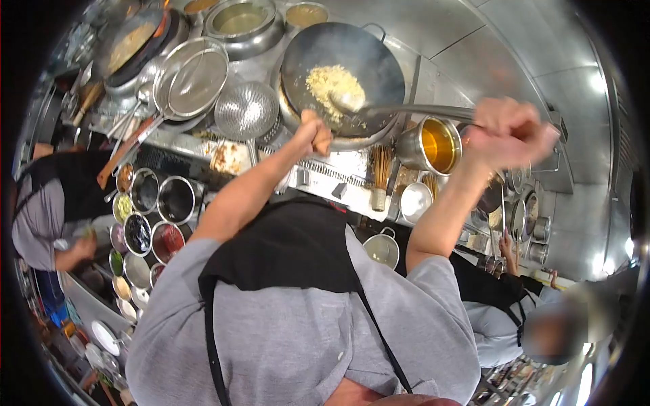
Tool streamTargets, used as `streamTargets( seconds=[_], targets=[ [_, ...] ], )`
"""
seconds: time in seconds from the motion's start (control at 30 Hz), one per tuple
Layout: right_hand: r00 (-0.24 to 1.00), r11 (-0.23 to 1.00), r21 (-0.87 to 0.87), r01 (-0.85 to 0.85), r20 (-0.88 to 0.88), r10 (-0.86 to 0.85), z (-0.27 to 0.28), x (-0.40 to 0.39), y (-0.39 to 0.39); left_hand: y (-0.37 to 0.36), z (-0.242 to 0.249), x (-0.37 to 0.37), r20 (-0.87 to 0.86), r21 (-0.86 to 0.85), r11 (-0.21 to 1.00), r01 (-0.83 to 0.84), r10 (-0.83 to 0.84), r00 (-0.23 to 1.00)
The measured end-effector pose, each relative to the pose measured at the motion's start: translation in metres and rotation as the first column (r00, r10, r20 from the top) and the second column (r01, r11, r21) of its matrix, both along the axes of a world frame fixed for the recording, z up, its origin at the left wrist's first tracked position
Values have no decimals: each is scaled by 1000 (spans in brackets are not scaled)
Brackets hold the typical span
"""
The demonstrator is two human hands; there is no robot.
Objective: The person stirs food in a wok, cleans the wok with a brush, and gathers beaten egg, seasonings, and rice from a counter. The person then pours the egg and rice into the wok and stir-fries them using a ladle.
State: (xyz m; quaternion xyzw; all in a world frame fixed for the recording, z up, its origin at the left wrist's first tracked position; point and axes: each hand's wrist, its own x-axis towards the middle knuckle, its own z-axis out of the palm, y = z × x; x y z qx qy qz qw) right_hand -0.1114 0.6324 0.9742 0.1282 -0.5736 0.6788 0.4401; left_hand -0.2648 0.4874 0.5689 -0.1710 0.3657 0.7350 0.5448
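Observation:
A dark wok sits on the burner, with pale yellow, crumbly food like scrambled egg or rice in it. My left hand is closed at the wok's near edge, where the handle is mostly hidden by my fingers. My right hand, blurred by motion, is closed around the handle end of a long metal ladle. The ladle's bowl rests in the food. Below that handle stands a metal pot of amber oil.
Left of the wok lie a perforated skimmer and wire strainers. A bamboo brush and white bowl are near the counter edge. Ingredient tins stand at left. Co-workers stand at left and right.

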Motion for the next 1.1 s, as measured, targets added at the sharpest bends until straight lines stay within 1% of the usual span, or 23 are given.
streamTargets(
  seconds=[0.03,0.1,0.13,0.2,0.23,0.27,0.33,0.4,0.43,0.5,0.57,0.6,0.63,0.67,0.73,0.77,0.8,0.83,0.87,0.93,0.97,1.03,1.1],
  targets=[
    [994,995,53,-83,-72,87,21,10,-5,-5,14,0,-59,-34,999,26,-28,998],
    [986,973,226,-42,-146,76,43,28,-6,-14,28,0,-182,-111,990,83,-102,978],
    [983,987,159,10,-180,19,29,26,-5,-26,25,1,-118,57,983,172,-164,979],
    [961,993,26,115,-257,-104,-32,14,-10,-63,25,-3,-48,400,865,304,-311,949],
    [898,941,-31,336,-289,-330,-81,-15,-20,-75,39,7,-13,391,888,241,-257,966],
    [812,827,100,553,-287,-508,-125,-41,-19,-88,59,18,20,381,908,175,-197,980],
    [993,994,-43,104,-50,-106,-182,-68,7,-108,62,32,105,435,897,74,-132,986],
    [986,981,-134,137,-79,-149,-131,-71,12,-127,42,32,135,525,851,6,-91,987],
    [981,971,-182,157,-84,-175,-111,-66,10,-135,44,34,74,494,869,18,-62,995],
    [977,994,-69,85,-191,-97,-103,-61,-5,-145,52,39,-14,445,895,27,-23,1000],
    [975,994,25,110,-198,-103,-131,-71,-16,-151,58,46,-28,365,931,20,-10,1000],
    [836,782,312,539,-313,-451,-168,-92,-7,-154,57,47,-22,375,927,36,-30,999],
    [972,889,393,234,-61,-229,-180,-104,3,-157,55,46,-21,387,921,52,-47,999],
    [979,916,388,-101,204,22,-183,-108,12,-160,53,46,-18,399,915,64,-62,998],
    [971,985,175,1,235,-43,-138,-108,11,-171,51,49,10,349,935,71,-80,997],
    [943,977,215,-1,326,-71,-111,-88,21,-178,52,53,12,315,946,71,-79,997],
    [963,972,232,50,246,-108,-92,-72,25,-183,52,52,7,288,956,64,-69,998],
    [981,989,137,-57,193,30,-80,-50,38,-189,42,52,-66,269,960,75,-60,996],
    [979,984,78,-163,135,151,-75,-29,54,-184,48,52,-66,184,983,-18,30,997],
    [994,991,-82,103,44,-100,-108,-34,75,-166,68,60,-81,3,980,-200,200,976],
    [965,954,-152,258,95,-246,-126,-45,67,-153,64,53,-93,-31,980,-196,193,977],
    [836,793,-266,548,205,-508,-151,-82,22,-119,55,31,-31,92,990,-109,112,993],
    [954,943,-147,299,19,-299,-147,-74,-37,-75,65,16,-83,57,992,-109,114,990]
  ],
)
